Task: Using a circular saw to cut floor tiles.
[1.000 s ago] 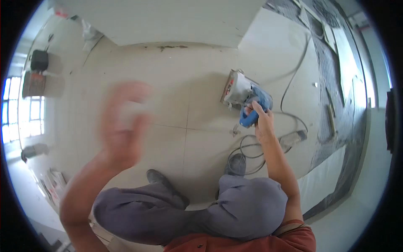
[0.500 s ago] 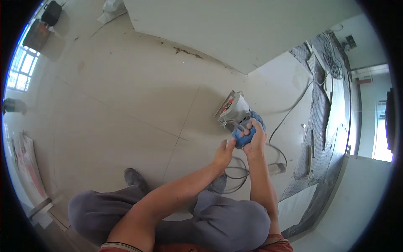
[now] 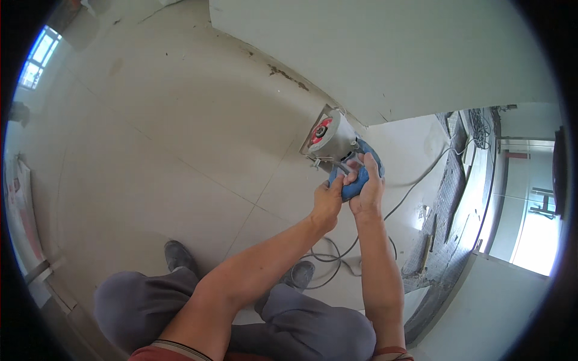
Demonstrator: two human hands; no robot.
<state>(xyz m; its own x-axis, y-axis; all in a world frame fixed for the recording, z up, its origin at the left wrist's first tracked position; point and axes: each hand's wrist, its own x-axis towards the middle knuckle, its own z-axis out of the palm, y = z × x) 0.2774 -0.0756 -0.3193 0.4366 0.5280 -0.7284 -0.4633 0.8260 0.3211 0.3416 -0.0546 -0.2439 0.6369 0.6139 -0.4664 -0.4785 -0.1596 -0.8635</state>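
a blue handheld cutter (image 3: 354,171) with a grey metal guard and a red-centred disc sits low on the pale tiled floor, disc end tilted toward the white wall. its grey cord (image 3: 415,183) trails off right, looping.

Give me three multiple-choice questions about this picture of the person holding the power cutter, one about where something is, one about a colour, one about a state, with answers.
1. Where does the power cutter sit?
A. on the person's lap
B. above the tiled floor, near the white wall's corner
C. on a shelf

2. What colour is the cutter's handle?
A. blue
B. yellow
C. green

3. How is the cutter held?
A. by the left hand alone
B. by nobody
C. by both hands

Answers:
1 B, its grey metal guard and red disc centre lie close to the wall's base.
2 A, blue shows between the fingers.
3 C, the left hand and right hand both wrap the handle.
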